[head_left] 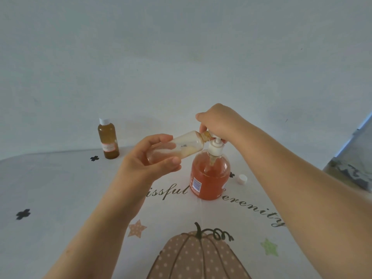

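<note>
While the left hand [153, 156] curled around a small clear plastic bottle [179, 147], tilted above the worktop [60, 188], the right hand [219, 125] pressed the white pump [215, 147] of the round orange soap bottle [210, 176].

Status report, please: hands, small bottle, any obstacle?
Left hand grips small clear bottle, tilted, mouth at nozzle of orange soap dispenser. Right hand grips its pump head. White cap lies apart; nothing blocking.

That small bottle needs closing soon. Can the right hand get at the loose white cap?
Probably yes: the cap lies bare on the cloth beside the pump bottle, near the right hand, which must first let go of it.
</note>
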The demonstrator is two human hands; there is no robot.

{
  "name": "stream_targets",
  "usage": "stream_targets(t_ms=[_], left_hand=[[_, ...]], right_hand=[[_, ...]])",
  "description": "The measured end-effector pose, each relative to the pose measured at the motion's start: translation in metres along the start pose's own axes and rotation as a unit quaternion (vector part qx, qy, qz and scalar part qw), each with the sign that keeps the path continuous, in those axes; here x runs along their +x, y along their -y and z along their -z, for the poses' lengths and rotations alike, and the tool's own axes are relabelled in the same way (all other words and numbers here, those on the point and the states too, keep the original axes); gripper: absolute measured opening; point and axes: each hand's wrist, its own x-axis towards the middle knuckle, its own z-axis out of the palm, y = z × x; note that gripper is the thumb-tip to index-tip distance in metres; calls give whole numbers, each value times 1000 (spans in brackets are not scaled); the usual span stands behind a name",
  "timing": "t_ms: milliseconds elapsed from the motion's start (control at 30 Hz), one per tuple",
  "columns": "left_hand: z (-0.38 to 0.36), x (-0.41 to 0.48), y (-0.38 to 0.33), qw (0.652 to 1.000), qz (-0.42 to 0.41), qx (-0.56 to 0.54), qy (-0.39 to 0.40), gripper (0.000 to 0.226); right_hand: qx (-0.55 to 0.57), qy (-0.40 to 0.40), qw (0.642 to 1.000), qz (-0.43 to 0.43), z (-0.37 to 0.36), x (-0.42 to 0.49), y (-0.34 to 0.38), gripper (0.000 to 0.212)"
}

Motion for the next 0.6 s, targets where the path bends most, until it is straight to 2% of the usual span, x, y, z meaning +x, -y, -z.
stream_targets(t_ms=[600], left_hand=[[1,0,2,1000,8,13,-4,44]], right_hand=[[-32,-7,999,11,-9,10,-8,33]])
